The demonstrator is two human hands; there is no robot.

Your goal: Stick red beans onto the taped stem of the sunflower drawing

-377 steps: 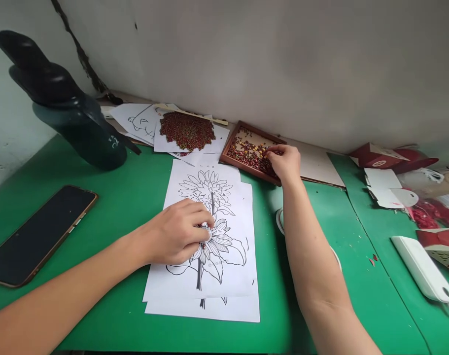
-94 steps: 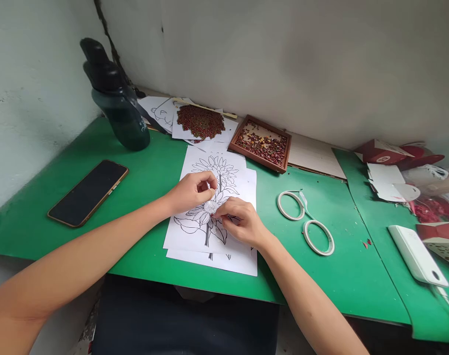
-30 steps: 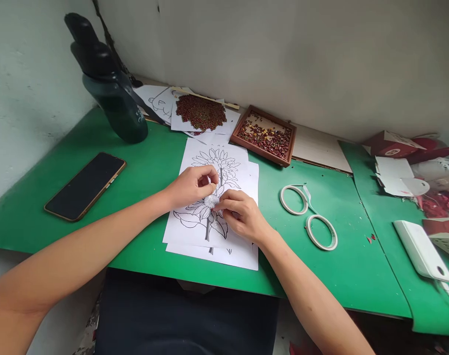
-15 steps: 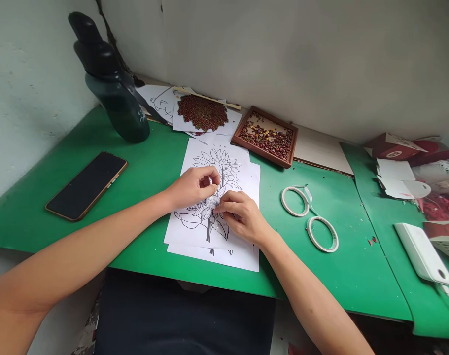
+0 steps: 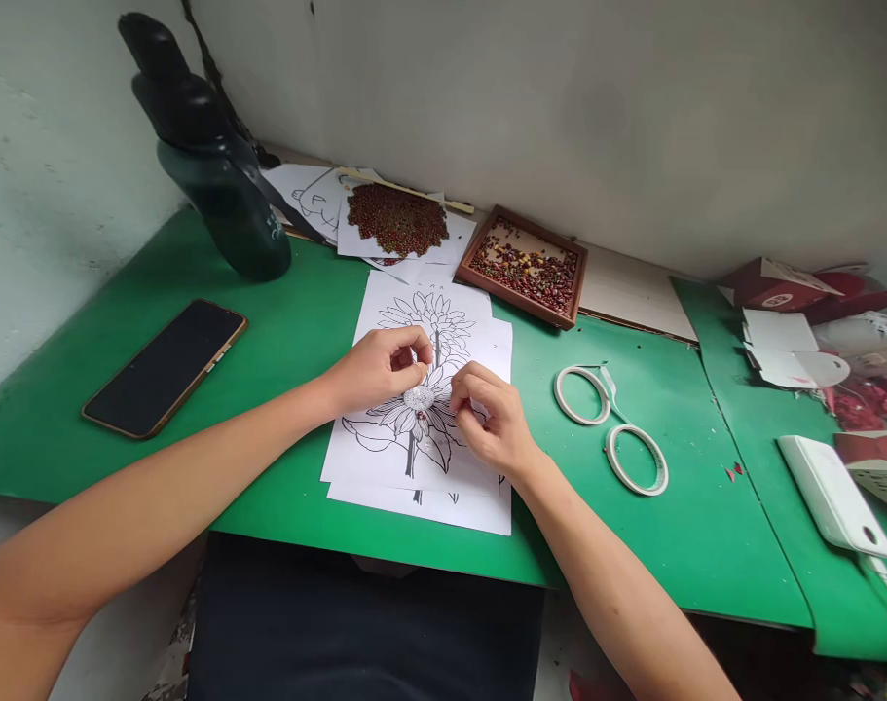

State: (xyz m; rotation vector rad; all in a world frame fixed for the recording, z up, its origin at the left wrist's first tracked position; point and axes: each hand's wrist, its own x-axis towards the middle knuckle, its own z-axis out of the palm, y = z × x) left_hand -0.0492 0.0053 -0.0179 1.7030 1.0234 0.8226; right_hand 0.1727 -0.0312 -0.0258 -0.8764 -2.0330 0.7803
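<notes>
A sheet of paper with a line-drawn flower [image 5: 374, 462] lies before me, on top of other printed sheets. One small dark red bean [image 5: 421, 415] rests on the flower, just below its dotted centre. Over the left of the flower, my left hand [image 5: 385, 368] is closed, thumb and forefinger pinched together. Whatever it may hold is too small to make out. To the right of the bean, apart from it, my right hand [image 5: 491, 417] hovers with its fingers curled in. What may be between those fingertips is hidden.
A wooden tray [image 5: 575, 292] of mixed beans stands behind the sheets, beside a bean-covered paper [image 5: 397, 219]. Two tape rolls [image 5: 637, 460] lie on the right, a phone [image 5: 166, 370] and a dark bottle [image 5: 224, 204] on the left. A white device [image 5: 833, 492] has a cable.
My right hand has drawn back to the right from the flower's centre. A red bean now shows where its fingertips were. My left hand has hardly moved.
</notes>
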